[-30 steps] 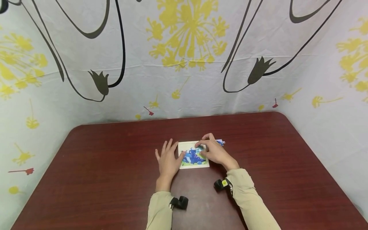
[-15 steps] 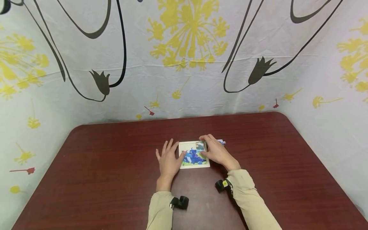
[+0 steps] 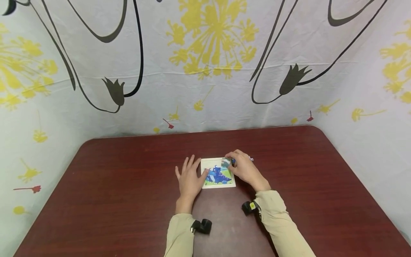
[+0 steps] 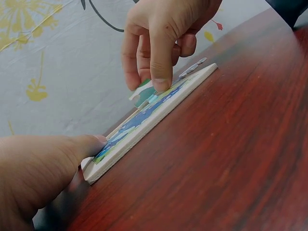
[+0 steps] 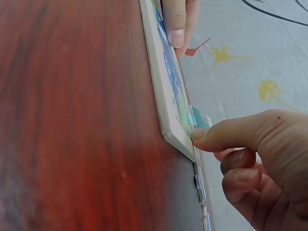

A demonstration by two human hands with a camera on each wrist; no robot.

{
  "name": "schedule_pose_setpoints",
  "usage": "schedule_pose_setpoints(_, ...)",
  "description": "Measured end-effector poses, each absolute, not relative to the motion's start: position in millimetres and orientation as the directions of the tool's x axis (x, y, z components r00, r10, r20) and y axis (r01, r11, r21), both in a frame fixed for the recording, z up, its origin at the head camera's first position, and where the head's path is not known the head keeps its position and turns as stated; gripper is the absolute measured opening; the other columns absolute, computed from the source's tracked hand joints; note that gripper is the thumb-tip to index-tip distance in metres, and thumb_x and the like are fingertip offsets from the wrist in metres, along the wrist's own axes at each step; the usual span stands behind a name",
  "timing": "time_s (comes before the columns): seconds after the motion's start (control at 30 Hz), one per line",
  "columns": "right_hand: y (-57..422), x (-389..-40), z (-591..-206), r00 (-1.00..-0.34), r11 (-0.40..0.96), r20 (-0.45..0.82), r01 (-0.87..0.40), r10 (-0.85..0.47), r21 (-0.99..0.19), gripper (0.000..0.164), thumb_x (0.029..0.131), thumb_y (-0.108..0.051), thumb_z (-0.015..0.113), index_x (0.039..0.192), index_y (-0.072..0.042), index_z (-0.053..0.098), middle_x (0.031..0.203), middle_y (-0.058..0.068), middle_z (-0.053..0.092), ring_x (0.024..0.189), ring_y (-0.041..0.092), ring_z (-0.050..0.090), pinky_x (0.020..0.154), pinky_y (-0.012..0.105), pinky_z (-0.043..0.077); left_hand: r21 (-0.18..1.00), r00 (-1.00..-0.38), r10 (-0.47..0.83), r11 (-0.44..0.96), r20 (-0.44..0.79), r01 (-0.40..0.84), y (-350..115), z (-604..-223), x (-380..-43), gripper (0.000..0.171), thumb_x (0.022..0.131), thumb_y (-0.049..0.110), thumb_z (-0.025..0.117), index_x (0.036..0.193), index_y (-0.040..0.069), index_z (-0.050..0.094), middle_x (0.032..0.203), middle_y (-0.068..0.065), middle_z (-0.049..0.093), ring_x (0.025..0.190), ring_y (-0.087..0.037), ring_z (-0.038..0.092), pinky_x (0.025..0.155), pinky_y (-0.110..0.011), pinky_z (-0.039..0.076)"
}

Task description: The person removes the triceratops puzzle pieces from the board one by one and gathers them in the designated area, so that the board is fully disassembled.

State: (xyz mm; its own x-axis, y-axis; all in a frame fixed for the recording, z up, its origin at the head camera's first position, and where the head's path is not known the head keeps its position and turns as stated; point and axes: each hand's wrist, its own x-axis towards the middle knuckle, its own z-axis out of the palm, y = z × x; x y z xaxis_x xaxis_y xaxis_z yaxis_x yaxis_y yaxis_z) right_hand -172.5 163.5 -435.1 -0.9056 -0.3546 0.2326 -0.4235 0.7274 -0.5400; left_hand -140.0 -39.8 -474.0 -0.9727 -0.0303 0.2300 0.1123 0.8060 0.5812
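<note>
A white-framed jigsaw puzzle [image 3: 218, 177] with a blue dinosaur picture lies on the table; its upper left part shows bare backing. My left hand [image 3: 188, 182] rests at its left side, fingers spread, thumb pressing on the picture's edge. With thumb and fingers, my right hand [image 3: 246, 169] pinches a teal, green and white puzzle piece [image 3: 226, 162] over the upper right corner. In the left wrist view that puzzle piece [image 4: 142, 96] stands tilted above the picture. The right wrist view shows the right thumb [image 5: 204, 139] at the frame's corner, partly hiding the piece.
Loose puzzle pieces [image 3: 251, 159] lie just right of the frame, mostly hidden behind the right hand; in the right wrist view several pieces [image 5: 199, 187] line up past the corner. The dark red table [image 3: 128, 189] meets a patterned cloth [image 3: 154, 96] at its far edge.
My right hand shifts slightly; its thumb moves up from the picture's right edge to the piece in the upper right corner. More of the green picture area shows. The left hand stays put.
</note>
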Motion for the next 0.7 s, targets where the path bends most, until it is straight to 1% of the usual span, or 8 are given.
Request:
schedule_pose_setpoints(0.1,164.4,-174.0,-435.1,-0.899,0.729,0.243,-0.438,-0.365,-0.526,0.033,0.076,-0.001,0.071,0.109,0.000,0.064,0.096,0.011,0.060,0.064,0.014,0.050,0.058,0.028,0.045,0.576,-0.972,-0.028,0.809,0.234,0.115,-40.7,-474.6,-140.3,0.055,0.086,0.042,0.063,0.132,0.014,0.055,0.143,-0.009,0.040,0.136,-0.028,0.026,0.104,-0.061,0.003)
schedule_pose_setpoints(0.23,171.1,-177.1,-430.0,-0.893,0.717,0.281,-0.450,-0.351,-0.533,0.039,0.075,-0.001,0.071,0.112,0.004,0.059,0.096,0.014,0.060,0.065,0.017,0.055,0.059,0.029,0.048,0.579,-0.971,-0.022,0.806,0.238,0.124,-41.3,-474.7,-140.4,0.055,0.086,0.042,0.063,0.132,0.014,0.054,0.143,-0.008,0.040,0.136,-0.028,0.026,0.104,-0.061,0.003)
schedule_pose_setpoints(0.33,182.7,-178.5,-423.6,-0.906,0.725,0.287,-0.421,-0.311,-0.545,0.036,0.074,-0.001,0.072,0.108,0.005,0.061,0.095,0.015,0.060,0.066,0.019,0.058,0.061,0.032,0.050,0.584,-0.970,-0.018,0.801,0.242,0.131,-41.2,-474.4,-140.4,0.055,0.086,0.041,0.064,0.132,0.014,0.054,0.143,-0.008,0.040,0.136,-0.027,0.025,0.104,-0.061,0.003)
schedule_pose_setpoints(0.5,206.1,-180.1,-418.0,-0.931,0.759,0.232,-0.364,-0.282,-0.540,0.028,0.073,-0.004,0.072,0.099,0.001,0.066,0.090,0.013,0.060,0.068,0.019,0.058,0.063,0.035,0.049,0.581,-0.971,-0.020,0.804,0.240,0.127,-41.4,-473.5,-140.4,0.055,0.086,0.042,0.063,0.132,0.014,0.054,0.143,-0.008,0.040,0.136,-0.027,0.026,0.104,-0.061,0.003)
schedule_pose_setpoints(0.7,229.5,-181.2,-416.9,-0.953,0.791,0.171,-0.304,-0.251,-0.532,0.029,0.072,-0.012,0.073,0.099,-0.005,0.067,0.091,0.010,0.061,0.066,0.016,0.058,0.065,0.039,0.047,0.587,-0.971,-0.024,0.800,0.237,0.124,-41.2,-472.0,-140.2,0.054,0.086,0.041,0.063,0.132,0.014,0.054,0.144,-0.008,0.040,0.136,-0.027,0.025,0.104,-0.061,0.002)
